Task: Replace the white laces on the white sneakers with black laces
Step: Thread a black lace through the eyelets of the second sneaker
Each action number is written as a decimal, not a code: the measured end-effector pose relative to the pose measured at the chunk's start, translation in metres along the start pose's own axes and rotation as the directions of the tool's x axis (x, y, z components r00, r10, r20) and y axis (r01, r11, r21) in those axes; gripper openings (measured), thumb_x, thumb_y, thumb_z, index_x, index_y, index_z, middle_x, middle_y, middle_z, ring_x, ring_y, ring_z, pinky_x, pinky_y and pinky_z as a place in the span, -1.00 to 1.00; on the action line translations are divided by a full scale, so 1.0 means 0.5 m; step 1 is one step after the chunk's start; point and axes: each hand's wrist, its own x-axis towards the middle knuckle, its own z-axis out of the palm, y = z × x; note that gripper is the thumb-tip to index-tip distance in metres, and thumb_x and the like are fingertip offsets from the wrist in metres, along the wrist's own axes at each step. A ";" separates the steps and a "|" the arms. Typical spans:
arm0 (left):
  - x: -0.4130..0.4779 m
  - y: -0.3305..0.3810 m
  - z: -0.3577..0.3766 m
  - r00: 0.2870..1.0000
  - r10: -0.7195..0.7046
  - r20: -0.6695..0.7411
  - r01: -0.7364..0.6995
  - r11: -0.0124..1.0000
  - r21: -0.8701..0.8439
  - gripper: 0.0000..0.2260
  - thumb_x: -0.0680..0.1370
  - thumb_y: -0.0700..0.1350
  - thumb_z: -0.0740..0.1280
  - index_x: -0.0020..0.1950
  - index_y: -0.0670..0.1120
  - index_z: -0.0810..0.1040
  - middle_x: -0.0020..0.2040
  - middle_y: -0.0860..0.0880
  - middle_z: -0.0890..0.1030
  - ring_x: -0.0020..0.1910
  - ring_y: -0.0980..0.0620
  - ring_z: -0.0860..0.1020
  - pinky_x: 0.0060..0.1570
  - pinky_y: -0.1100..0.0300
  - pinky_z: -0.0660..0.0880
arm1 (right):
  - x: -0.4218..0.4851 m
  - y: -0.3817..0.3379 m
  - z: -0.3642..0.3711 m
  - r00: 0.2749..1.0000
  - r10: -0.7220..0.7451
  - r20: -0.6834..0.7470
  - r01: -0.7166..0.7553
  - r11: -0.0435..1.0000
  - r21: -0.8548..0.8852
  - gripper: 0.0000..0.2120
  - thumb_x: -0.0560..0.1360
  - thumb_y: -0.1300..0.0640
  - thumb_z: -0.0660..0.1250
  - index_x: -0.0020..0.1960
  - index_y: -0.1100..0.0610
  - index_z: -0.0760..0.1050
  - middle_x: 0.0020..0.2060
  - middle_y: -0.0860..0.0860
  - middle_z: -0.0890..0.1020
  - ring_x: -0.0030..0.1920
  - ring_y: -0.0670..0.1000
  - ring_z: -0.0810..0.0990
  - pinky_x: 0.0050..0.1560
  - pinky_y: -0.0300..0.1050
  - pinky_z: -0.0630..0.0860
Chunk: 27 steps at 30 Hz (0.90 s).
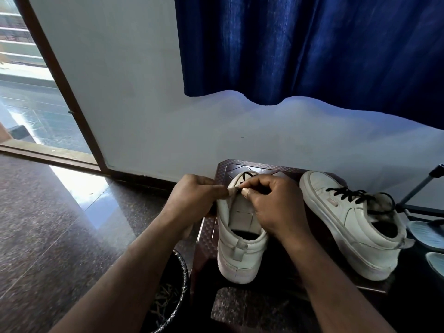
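The white sneaker (240, 239) is stood at the left edge of the brown stool (208, 239), its eyelet flap pinched by the left hand (192, 198), the black lace (247, 175) pinched in the curled right hand (271, 203). The laced sneaker (348, 224) is set beside it, toward the right edge; open floor (60, 224) is seen leftward.

seen from a single wide-angle head view, looking forward and down, close above the left hand (192, 200) and right hand (271, 205) at the counter (271, 170), facing the wall (168, 116) straight ahead, floor (48, 224) at left.
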 end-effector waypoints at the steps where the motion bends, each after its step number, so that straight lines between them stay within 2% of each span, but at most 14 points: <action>1: -0.001 0.001 0.001 1.000 0.002 0.013 -0.001 1.000 -0.021 -0.55 0.22 0.15 0.62 -0.11 -0.17 0.75 -0.02 -0.35 0.70 0.05 -0.44 0.66 0.10 -0.44 0.58 | 0.000 0.001 0.000 1.000 0.019 0.010 -0.019 1.000 -0.012 -0.86 0.44 0.15 0.55 -0.19 -0.10 0.73 -0.28 -0.26 0.70 -0.21 -0.25 0.65 -0.10 -0.31 0.52; 3: -0.005 0.005 0.000 1.000 0.007 0.023 -0.005 0.997 -0.074 -0.59 0.26 0.08 0.64 -0.10 -0.21 0.74 -0.02 -0.36 0.71 0.06 -0.44 0.66 0.12 -0.38 0.60 | 0.001 0.003 0.001 0.999 0.048 0.023 -0.048 0.999 -0.018 -0.87 0.43 0.13 0.56 -0.18 -0.11 0.73 -0.29 -0.24 0.71 -0.22 -0.24 0.65 -0.10 -0.28 0.52; 5: -0.006 0.006 -0.001 1.000 0.009 0.030 -0.006 0.994 -0.108 -0.73 0.39 -0.07 0.62 -0.09 -0.25 0.74 -0.05 -0.34 0.72 0.03 -0.40 0.69 0.08 -0.22 0.66 | 0.003 0.004 0.003 0.997 0.071 0.019 -0.071 0.997 -0.011 -0.87 0.42 0.14 0.56 -0.18 -0.09 0.72 -0.30 -0.22 0.71 -0.23 -0.23 0.65 -0.09 -0.26 0.55; 7: -0.005 0.004 -0.003 0.999 0.014 0.046 -0.008 0.993 -0.120 -0.86 0.46 -0.17 0.57 -0.09 -0.24 0.74 -0.08 -0.29 0.73 -0.06 -0.29 0.73 -0.04 -0.09 0.69 | 0.003 0.003 0.005 0.995 0.093 0.018 -0.093 0.996 0.016 -0.86 0.39 0.17 0.57 -0.18 -0.05 0.69 -0.31 -0.20 0.71 -0.25 -0.21 0.66 -0.07 -0.18 0.60; 8: -0.007 0.005 -0.004 0.998 0.019 0.056 -0.012 0.992 -0.122 -0.89 0.48 -0.20 0.56 -0.10 -0.24 0.74 -0.12 -0.25 0.73 -0.16 -0.19 0.72 -0.18 0.03 0.68 | 0.003 0.003 0.007 0.995 0.100 0.021 -0.100 0.995 0.029 -0.85 0.37 0.18 0.58 -0.18 -0.03 0.66 -0.32 -0.18 0.71 -0.26 -0.19 0.67 -0.08 -0.15 0.60; 10: -0.012 0.008 -0.005 0.998 0.024 0.054 -0.017 0.992 -0.122 -0.93 0.51 -0.24 0.51 -0.13 -0.25 0.73 -0.26 -0.17 0.69 -0.37 0.02 0.63 -0.45 0.28 0.50 | 0.006 0.003 0.010 0.993 0.113 0.020 -0.114 0.993 0.034 -0.81 0.35 0.18 0.59 -0.18 -0.01 0.60 -0.34 -0.14 0.70 -0.29 -0.14 0.66 -0.11 -0.12 0.59; 12: -0.015 0.009 -0.005 0.999 0.023 0.037 -0.019 0.993 -0.121 -0.92 0.53 -0.26 0.49 -0.11 -0.28 0.71 -0.33 -0.12 0.65 -0.48 0.10 0.55 -0.54 0.36 0.39 | 0.008 0.004 0.012 0.991 0.131 0.018 -0.131 0.991 0.019 -0.79 0.33 0.16 0.59 -0.18 0.00 0.58 -0.36 -0.10 0.69 -0.30 -0.10 0.65 -0.11 -0.09 0.60; 16: -0.008 0.004 -0.006 0.999 0.018 0.042 -0.013 0.992 -0.127 -0.93 0.53 -0.25 0.50 -0.13 -0.24 0.70 -0.30 -0.13 0.65 -0.44 0.08 0.58 -0.51 0.33 0.43 | 0.010 0.007 0.013 0.989 0.149 0.019 -0.149 0.989 0.023 -0.78 0.30 0.14 0.61 -0.20 0.01 0.57 -0.38 -0.10 0.68 -0.33 -0.10 0.63 -0.09 -0.03 0.62; 20: -0.007 0.002 -0.008 0.998 0.025 0.050 -0.019 0.994 -0.106 -0.90 0.52 -0.20 0.51 -0.09 -0.24 0.72 -0.24 -0.17 0.68 -0.36 0.04 0.61 -0.47 0.30 0.46 | 0.004 0.005 0.009 0.989 0.138 0.050 -0.143 0.984 0.106 -0.77 0.32 0.15 0.63 -0.19 0.03 0.57 -0.36 -0.11 0.69 -0.30 -0.13 0.64 -0.09 -0.08 0.59; 23: -0.008 0.003 -0.008 0.999 0.024 0.047 -0.020 0.995 -0.094 -0.89 0.54 -0.20 0.50 -0.09 -0.26 0.71 -0.27 -0.15 0.67 -0.41 0.06 0.59 -0.49 0.32 0.44 | 0.003 0.005 0.009 0.990 0.133 0.055 -0.139 0.982 0.127 -0.76 0.32 0.16 0.63 -0.21 0.05 0.55 -0.37 -0.10 0.68 -0.30 -0.12 0.64 -0.09 -0.06 0.59; 27: -0.009 0.005 -0.006 0.995 0.068 0.067 -0.062 0.994 -0.091 -0.93 0.51 -0.19 0.53 -0.11 -0.19 0.75 -0.12 -0.27 0.73 -0.19 -0.12 0.68 -0.14 0.08 0.62 | 0.005 0.005 0.013 0.988 0.153 0.029 -0.155 0.983 0.094 -0.76 0.31 0.15 0.62 -0.22 0.05 0.55 -0.35 -0.09 0.69 -0.28 -0.08 0.66 -0.08 -0.03 0.60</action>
